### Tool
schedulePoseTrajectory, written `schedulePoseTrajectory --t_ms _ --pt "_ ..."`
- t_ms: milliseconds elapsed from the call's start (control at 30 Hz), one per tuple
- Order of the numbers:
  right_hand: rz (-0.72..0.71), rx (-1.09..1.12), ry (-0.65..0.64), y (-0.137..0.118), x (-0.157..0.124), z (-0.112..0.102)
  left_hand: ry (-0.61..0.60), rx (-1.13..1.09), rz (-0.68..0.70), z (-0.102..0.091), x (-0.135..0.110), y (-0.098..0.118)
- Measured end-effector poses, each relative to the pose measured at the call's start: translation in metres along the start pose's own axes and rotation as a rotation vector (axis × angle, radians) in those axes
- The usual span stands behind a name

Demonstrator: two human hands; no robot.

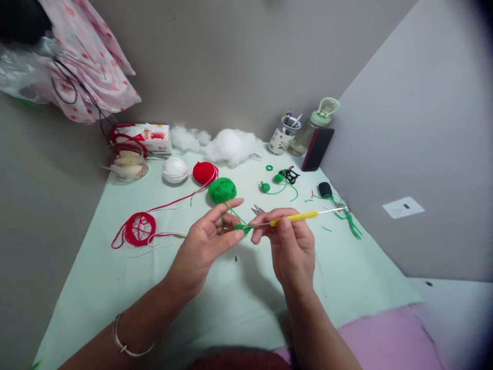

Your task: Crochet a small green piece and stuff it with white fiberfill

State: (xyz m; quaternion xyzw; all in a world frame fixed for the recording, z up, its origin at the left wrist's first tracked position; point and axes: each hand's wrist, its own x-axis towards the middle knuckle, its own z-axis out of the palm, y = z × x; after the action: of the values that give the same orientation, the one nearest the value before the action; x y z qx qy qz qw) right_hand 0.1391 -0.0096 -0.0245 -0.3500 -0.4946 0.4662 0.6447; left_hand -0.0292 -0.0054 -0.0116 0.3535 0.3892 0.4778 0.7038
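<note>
My left hand point(208, 241) pinches a small piece of green crochet point(242, 229) between thumb and fingers, its index finger stretched out with green yarn running over it. In my right hand point(290, 241) is a crochet hook with a yellow handle point(295, 218); its thin metal tip reaches left into the crochet piece. Behind my left hand lies a ball of green yarn point(222, 190), and a strand comes down from it toward the fingers. The points of a pair of scissors point(257, 209) show just behind my right hand, the rest being hidden.
Red point(205, 173) and white yarn balls point(175, 170) sit behind, left of the green one. Loose red yarn point(140, 229) lies at left. White stuffing point(233, 146), a pen cup point(284, 134), a bottle point(314, 126) and a phone point(318, 149) line the back. Small green crochet pieces point(265, 187) lie at right.
</note>
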Motion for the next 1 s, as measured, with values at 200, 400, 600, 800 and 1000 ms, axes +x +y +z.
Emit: schedulePoseTrajectory --t_ms 200,400,600,800,1000 --pt "-0.2 -0.288 0.026 -0.001 -0.008 0.002 0.063 0.215 0.13 -0.002 0.0 0.0" --pt "-0.543 -0.693 -0.103 0.007 -0.016 -0.003 0.148 0.281 0.183 0.002 -0.003 -0.005" --pt "-0.642 -0.754 -0.049 0.007 -0.018 -0.004 -0.067 -0.212 -0.157 0.006 -0.002 0.003" --pt "-0.222 -0.204 0.047 0.0 -0.003 0.004 -0.028 -0.2 -0.071 0.002 0.001 0.006" --pt "-0.445 -0.552 -0.044 0.006 -0.01 0.005 0.029 -0.066 -0.001 0.004 0.0 -0.006"
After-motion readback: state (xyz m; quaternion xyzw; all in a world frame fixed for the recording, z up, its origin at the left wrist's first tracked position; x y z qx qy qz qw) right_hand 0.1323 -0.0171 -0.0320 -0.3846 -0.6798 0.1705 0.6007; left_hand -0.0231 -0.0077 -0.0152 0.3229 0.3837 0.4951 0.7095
